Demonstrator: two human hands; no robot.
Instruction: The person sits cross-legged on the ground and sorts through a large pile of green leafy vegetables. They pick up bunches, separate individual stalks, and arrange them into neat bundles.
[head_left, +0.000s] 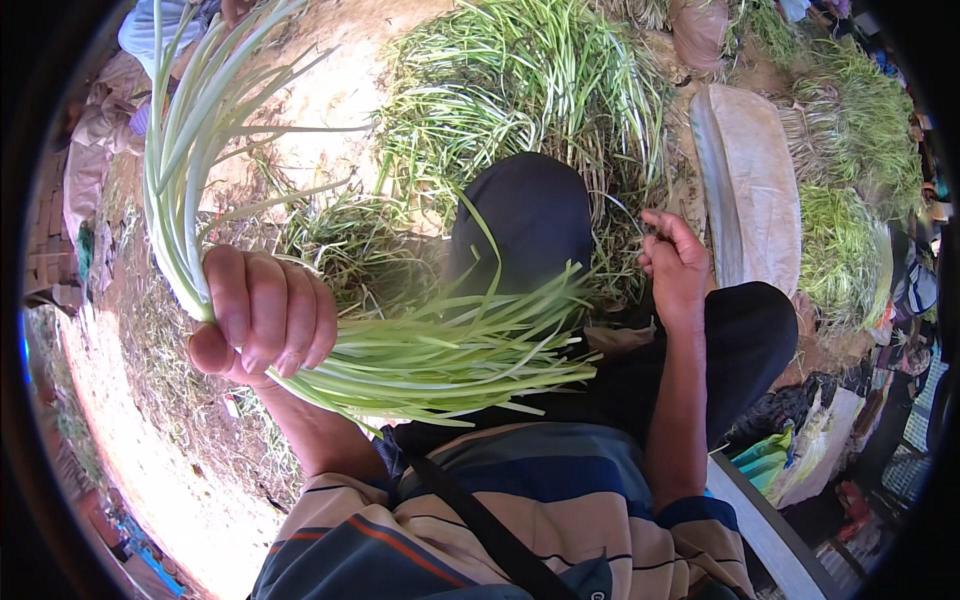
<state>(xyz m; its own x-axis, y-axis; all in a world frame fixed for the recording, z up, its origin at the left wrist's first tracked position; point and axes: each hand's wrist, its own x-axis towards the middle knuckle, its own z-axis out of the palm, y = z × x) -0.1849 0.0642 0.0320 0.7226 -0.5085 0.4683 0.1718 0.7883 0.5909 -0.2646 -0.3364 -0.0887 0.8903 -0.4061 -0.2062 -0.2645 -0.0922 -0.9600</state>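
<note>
My left hand (266, 315) is closed around a bundle of long green leafy stalks (450, 352), which look like garlic chives or spring onions. Pale ends of the bundle rise above the fist towards the upper left, and the greener ends spread to the right over my lap. My right hand (673, 247) is raised over my other knee, thumb and index finger close together; a thin pale strand (619, 202) runs to the fingertips. Whether they pinch it is hard to tell. Beyond my dark-clothed knee (525, 217) lies a large heap of similar green stalks (525, 75).
A folded whitish sack (754, 187) lies right of the heap, with more piles of greens (840, 247) past it. Loose trimmings (352, 247) cover the ground beside my knee. Part of another person (161, 34) shows at the upper left. A pale beam (772, 525) stands at the lower right.
</note>
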